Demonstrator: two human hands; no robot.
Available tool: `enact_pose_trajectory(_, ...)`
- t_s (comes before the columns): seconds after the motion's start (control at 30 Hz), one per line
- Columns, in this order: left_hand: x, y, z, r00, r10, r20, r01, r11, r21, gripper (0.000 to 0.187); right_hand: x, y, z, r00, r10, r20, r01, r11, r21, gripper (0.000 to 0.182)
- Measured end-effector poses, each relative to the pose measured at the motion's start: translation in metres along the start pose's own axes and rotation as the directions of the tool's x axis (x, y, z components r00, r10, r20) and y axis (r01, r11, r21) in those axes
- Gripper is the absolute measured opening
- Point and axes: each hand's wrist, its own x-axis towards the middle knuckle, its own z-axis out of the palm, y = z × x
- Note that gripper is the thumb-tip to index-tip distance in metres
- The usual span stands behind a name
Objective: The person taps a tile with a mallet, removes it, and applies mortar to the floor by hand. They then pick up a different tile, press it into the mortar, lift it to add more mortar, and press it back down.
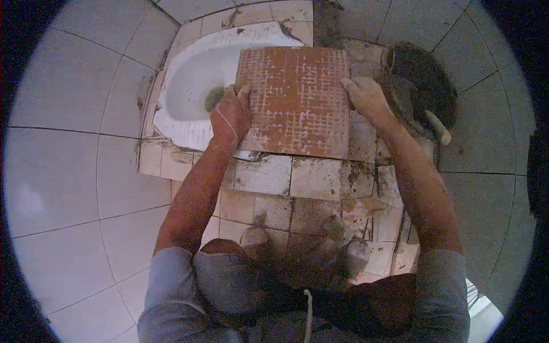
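Between my two hands is a square tile [293, 102], its reddish-brown ribbed back facing up with whitish residue on the ridges. My left hand [231, 114] grips its left edge, thumb on top and a thin string around the wrist. On the opposite edge, my right hand [365, 97] is closed with the thumb at the rim; its other fingers are partly hidden. Beneath and to the left lies a white squat toilet [189, 86], partly covered by the tile.
A dark round bucket or basin [423, 80] stands at the right, with a pale-handled tool [437, 127] in or against it. Old stained floor tiles [315, 178] form a raised step. Large grey wall tiles [57, 171] enclose both sides. My shoes [353, 254] are below.
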Motion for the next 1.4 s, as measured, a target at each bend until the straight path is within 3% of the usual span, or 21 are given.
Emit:
enact_pose_trajectory(0.17, -0.003, -0.001, 0.003, 0.994, 0.083, -0.068, -0.081, 0.996, 0.029, 0.059, 0.002, 0.016, 0.015, 0.998, -0.035, -0.044, 0.030, 0.994, -0.105, 0.042)
enact_pose_trajectory(0.23, -0.002, 0.005, -0.006, 0.998, 0.017, 0.058, -0.019, 0.999, 0.029, 0.067, 0.000, 0.007, 0.016, 0.989, -0.082, 0.122, 0.128, 0.890, -0.438, 0.033)
enact_pose_trajectory(0.27, -0.002, 0.006, -0.005, 0.998, 0.020, 0.057, -0.022, 0.999, 0.024, 0.067, -0.002, 0.003, 0.020, 0.990, -0.080, 0.120, 0.125, 0.888, -0.442, 0.033)
enact_pose_trajectory(0.37, -0.003, 0.006, -0.001, 1.000, -0.011, 0.011, 0.010, 0.999, 0.044, 0.075, -0.009, 0.000, 0.039, 0.996, 0.076, -0.040, -0.085, 0.923, -0.374, 0.027)
enact_pose_trajectory(0.47, -0.003, 0.005, -0.003, 0.999, 0.038, -0.022, -0.037, 0.999, 0.022, 0.082, -0.009, -0.008, 0.042, 0.941, 0.309, -0.138, -0.336, 0.896, -0.291, 0.025)
enact_pose_trajectory(0.53, -0.002, 0.012, -0.010, 0.998, -0.022, 0.052, 0.019, 0.998, 0.055, 0.084, -0.020, -0.029, 0.027, 0.985, 0.135, -0.103, -0.164, 0.911, -0.378, 0.024)
enact_pose_trajectory(0.57, -0.001, 0.014, -0.011, 0.999, -0.024, 0.041, 0.022, 0.998, 0.054, 0.084, -0.020, -0.035, 0.020, 0.986, 0.125, -0.109, -0.157, 0.911, -0.381, 0.024)
enact_pose_trajectory(0.63, -0.004, 0.011, -0.010, 1.000, 0.005, 0.015, -0.006, 1.000, 0.030, 0.086, -0.017, -0.046, 0.012, 0.953, 0.302, -0.003, -0.281, 0.884, -0.373, 0.028)
enact_pose_trajectory(0.67, -0.004, 0.009, -0.008, 1.000, -0.001, 0.006, 0.001, 1.000, 0.029, 0.086, -0.015, -0.045, 0.016, 0.957, 0.291, -0.004, -0.271, 0.886, -0.376, 0.028)
enact_pose_trajectory(0.73, -0.003, 0.011, -0.007, 0.999, 0.013, -0.035, -0.012, 1.000, 0.025, 0.076, -0.014, -0.044, 0.022, 0.975, 0.049, -0.216, -0.153, 0.854, -0.498, 0.042)
enact_pose_trajectory(0.77, -0.001, 0.010, -0.006, 0.999, 0.005, -0.041, -0.005, 1.000, 0.017, 0.076, -0.012, -0.046, 0.028, 0.976, 0.039, -0.214, -0.145, 0.850, -0.507, 0.042)
enact_pose_trajectory(0.83, -0.002, 0.015, -0.013, 0.990, -0.103, 0.097, 0.106, 0.994, -0.022, 0.074, -0.019, -0.097, 0.034, 0.883, -0.191, -0.429, 0.038, 0.939, -0.341, 0.050)
enact_pose_trajectory(0.9, -0.004, 0.015, -0.012, 0.993, -0.083, 0.086, 0.082, 0.997, 0.016, 0.072, -0.020, -0.134, 0.043, 0.847, -0.382, -0.369, 0.157, 0.844, -0.514, 0.055)
enact_pose_trajectory(0.97, -0.003, 0.006, -0.004, 0.996, -0.057, 0.071, 0.053, 0.997, 0.056, 0.070, -0.015, -0.154, 0.063, 0.810, -0.426, -0.404, 0.201, 0.847, -0.492, 0.055)
enact_pose_trajectory(1.0, -0.001, -0.007, 0.011, 0.998, 0.055, -0.019, -0.052, 0.992, 0.113, 0.067, -0.013, -0.157, 0.072, 0.766, -0.470, -0.438, 0.249, 0.846, -0.472, 0.054)
enact_pose_trajectory(1.03, -0.001, -0.010, 0.013, 0.980, 0.170, -0.102, -0.150, 0.972, 0.179, 0.065, -0.012, -0.153, 0.081, 0.766, -0.472, -0.436, 0.251, 0.845, -0.473, 0.054)
enact_pose_trajectory(1.07, -0.001, -0.013, 0.015, 0.980, 0.170, -0.104, -0.150, 0.973, 0.177, 0.065, -0.010, -0.146, 0.092, 0.826, -0.437, -0.357, 0.265, 0.858, -0.439, 0.053)
enact_pose_trajectory(1.13, -0.003, -0.002, 0.003, 1.000, 0.026, -0.007, -0.025, 0.997, 0.076, 0.061, -0.005, -0.141, 0.101, 0.875, -0.401, -0.272, 0.272, 0.871, -0.409, 0.053)
enact_pose_trajectory(1.23, -0.002, 0.005, -0.004, 0.999, -0.029, 0.046, 0.026, 0.998, 0.064, 0.063, -0.005, -0.138, 0.100, 0.813, -0.498, -0.303, 0.335, 0.825, -0.456, 0.053)
enact_pose_trajectory(1.3, -0.001, 0.011, -0.009, 0.995, -0.058, 0.075, 0.054, 0.997, 0.054, 0.061, -0.007, -0.142, 0.094, 0.909, -0.373, -0.186, 0.299, 0.894, -0.332, 0.052)
enact_pose_trajectory(1.4, -0.004, 0.012, -0.009, 0.989, -0.106, 0.102, 0.100, 0.993, 0.063, 0.065, 0.000, -0.138, 0.095, 0.861, -0.362, -0.358, 0.211, 0.894, -0.396, 0.050)
